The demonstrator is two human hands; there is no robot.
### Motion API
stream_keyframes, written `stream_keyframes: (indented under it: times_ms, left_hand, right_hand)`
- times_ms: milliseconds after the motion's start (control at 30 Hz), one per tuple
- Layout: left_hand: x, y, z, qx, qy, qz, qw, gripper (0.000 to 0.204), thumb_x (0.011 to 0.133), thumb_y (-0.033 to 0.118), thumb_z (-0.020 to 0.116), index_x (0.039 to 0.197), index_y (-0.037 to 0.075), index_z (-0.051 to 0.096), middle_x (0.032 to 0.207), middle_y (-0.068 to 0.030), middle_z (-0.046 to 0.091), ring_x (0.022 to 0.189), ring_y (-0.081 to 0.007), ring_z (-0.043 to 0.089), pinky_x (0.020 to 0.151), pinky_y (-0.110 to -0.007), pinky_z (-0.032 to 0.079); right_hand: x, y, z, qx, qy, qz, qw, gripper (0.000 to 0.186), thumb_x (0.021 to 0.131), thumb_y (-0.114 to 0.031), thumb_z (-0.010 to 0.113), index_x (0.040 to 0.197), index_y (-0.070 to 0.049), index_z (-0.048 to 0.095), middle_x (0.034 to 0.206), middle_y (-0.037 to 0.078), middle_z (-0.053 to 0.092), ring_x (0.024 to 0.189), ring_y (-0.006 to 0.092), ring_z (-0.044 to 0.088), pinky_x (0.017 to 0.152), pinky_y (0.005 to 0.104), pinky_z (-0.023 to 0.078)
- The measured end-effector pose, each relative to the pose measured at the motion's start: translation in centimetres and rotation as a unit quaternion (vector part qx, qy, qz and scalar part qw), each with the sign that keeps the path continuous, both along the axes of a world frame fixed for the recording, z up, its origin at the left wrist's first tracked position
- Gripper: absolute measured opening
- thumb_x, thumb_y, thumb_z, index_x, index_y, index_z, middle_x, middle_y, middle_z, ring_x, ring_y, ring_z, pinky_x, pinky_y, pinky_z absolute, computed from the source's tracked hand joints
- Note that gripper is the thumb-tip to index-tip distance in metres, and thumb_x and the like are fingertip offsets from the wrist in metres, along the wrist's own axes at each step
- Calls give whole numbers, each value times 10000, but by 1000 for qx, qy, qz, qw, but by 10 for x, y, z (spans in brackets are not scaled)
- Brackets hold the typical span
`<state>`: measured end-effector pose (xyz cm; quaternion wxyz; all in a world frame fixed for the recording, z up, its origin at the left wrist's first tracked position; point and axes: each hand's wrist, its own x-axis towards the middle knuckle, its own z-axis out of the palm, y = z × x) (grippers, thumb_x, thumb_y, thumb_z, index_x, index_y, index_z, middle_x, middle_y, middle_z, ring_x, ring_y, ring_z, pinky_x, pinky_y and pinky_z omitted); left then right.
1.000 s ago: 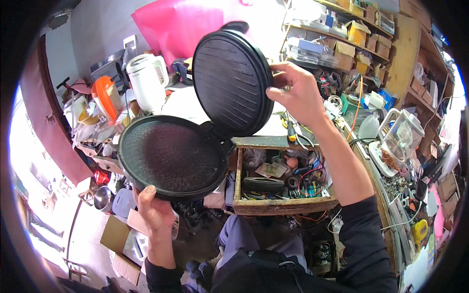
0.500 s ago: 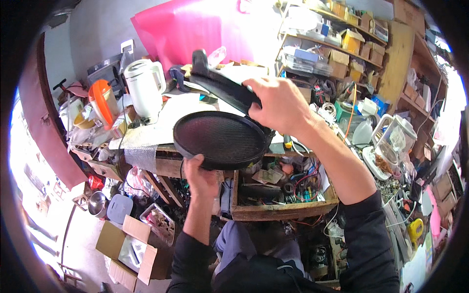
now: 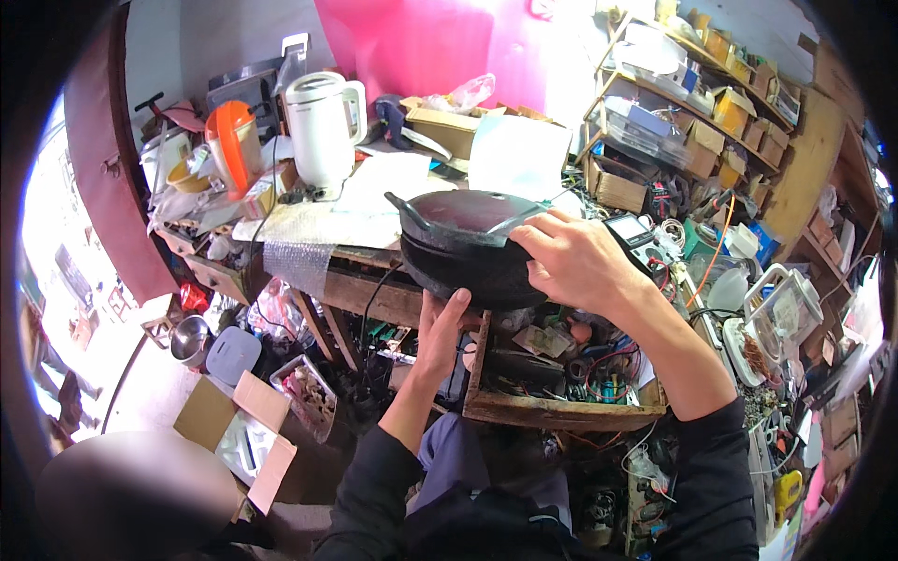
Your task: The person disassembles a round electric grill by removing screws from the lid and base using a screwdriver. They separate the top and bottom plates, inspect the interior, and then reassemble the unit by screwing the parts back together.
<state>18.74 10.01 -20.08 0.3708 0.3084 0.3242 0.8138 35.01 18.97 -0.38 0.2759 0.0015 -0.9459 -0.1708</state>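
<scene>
- the black hinged pan (image 3: 463,252) is hanging in both hands at the frame's centre, its halves apparently folded together, just above the open wooden drawer (image 3: 561,411).
- the left hand (image 3: 438,332) is propping its near underside, thumb raised, fingers partly spread and partly hidden.
- the right hand (image 3: 575,260) is gripping its right rim, fingers curled nearly closed.
- the step in hand is seemingly handling the folded pan; the next move is probably calling for steady support underneath.

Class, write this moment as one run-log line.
left hand: holding black round appliance from below | right hand: gripping its right side | appliance: looks closed | open wooden drawer: cluttered
</scene>
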Motion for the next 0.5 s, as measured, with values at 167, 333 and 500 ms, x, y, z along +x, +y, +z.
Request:
stream_keyframes:
  times_ms: [167,333,500]
  left_hand:
    - [-4,-12,6,-52,69,37,996,564,947,446,762,1304,108,485,865,-10,636,781,-126,652,666,-307,525]
    - [1,-16,-3,16,37,85,996,934,882,218,856,1552,27,234,1235,-77,580,1070,-156,597,856,-306,545]
    - [6,-19,-9,-22,55,132,989,1157,871,125,857,1637,38,-5,1451,-135,406,1213,-233,562,1014,-363,514]
  right_hand:
    - [4,2,10,-48,-61,-17,997,281,801,-118,736,1065,-47,674,1017,108,688,1025,309,674,879,419,569]
    - [13,-1,-11,-51,-117,-25,992,256,814,-184,754,1011,-55,655,1025,101,671,1036,304,666,845,431,584]
    - [22,-2,-23,-2,-52,-21,998,288,754,-182,803,1001,-87,691,923,45,684,905,252,688,722,388,585]
